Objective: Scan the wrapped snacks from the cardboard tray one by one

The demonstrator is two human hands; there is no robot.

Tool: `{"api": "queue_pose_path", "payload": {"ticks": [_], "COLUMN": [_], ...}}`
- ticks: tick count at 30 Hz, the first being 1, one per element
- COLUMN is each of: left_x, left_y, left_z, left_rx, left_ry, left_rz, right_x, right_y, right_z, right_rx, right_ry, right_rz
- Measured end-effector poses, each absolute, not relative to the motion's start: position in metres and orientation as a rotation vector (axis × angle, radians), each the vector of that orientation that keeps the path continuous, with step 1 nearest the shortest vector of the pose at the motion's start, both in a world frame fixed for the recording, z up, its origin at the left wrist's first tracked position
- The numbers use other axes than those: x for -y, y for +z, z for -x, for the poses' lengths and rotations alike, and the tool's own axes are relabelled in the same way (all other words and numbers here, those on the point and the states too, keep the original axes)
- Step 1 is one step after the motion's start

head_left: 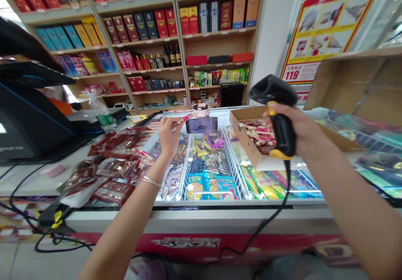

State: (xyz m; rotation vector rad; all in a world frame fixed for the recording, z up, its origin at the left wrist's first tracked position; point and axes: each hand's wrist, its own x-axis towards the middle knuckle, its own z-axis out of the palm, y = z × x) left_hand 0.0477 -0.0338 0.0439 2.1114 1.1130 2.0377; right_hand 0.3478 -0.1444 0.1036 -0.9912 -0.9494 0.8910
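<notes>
My left hand [169,132] pinches a small pink-and-white wrapped stick [187,117] over the glass-topped freezer [201,219]. My right hand [300,125] is wrapped round the handle of a black-and-yellow barcode scanner [284,135], raised with its head toward the left. From the scanner's base a black cable [284,192] runs down past the freezer's front. Behind the scanner, an open cardboard box [259,159] holds several pink-and-white wrapped sticks [257,133]. A phone [193,126], partly blurred out, is just right of my left hand, near a pink cup [201,110].
Brown packaged snacks [114,191] are heaped on the left, beside a plastic bottle [102,114] and a black checkout terminal [28,112]. Below the glass, wire baskets hold wrapped ice creams [213,185]. A larger open carton [354,83] stands right; shelves [150,41] line the back.
</notes>
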Motion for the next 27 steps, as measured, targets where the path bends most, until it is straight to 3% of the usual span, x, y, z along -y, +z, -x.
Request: {"api": "queue_pose_path", "payload": {"ticks": [5,11,16,19,21,24,27], "left_x": [0.044,0.05,0.042,0.028,0.013,-0.01,-0.023], "left_y": [0.046,0.028,0.028,0.048,0.062,0.069,0.06], "left_z": [-0.133,-0.21,-0.192,-0.136,-0.086,-0.015,0.032], "left_rx": [-0.722,-0.815,-0.872,-1.188,-1.598,-2.233,-2.483], "left_ry": [1.742,1.501,1.408,1.406,1.106,0.358,-0.049], "left_rz": [-2.118,-2.345,-2.528,-2.625,-2.701,-2.511,-2.115], "right_x": [0.17,0.186,0.185,0.18,0.175,0.162,0.145], "right_y": [0.097,0.065,0.064,0.072,0.081,0.099,0.113], "right_z": [-0.472,-0.525,-0.521,-0.507,-0.488,-0.442,-0.379], "right_rx": [0.791,0.634,0.613,0.665,0.709,0.789,0.88], "right_ry": [0.541,0.53,0.599,0.625,0.631,0.717,0.843], "right_rz": [1.262,1.343,1.346,1.317,1.281,1.182,0.982]}}
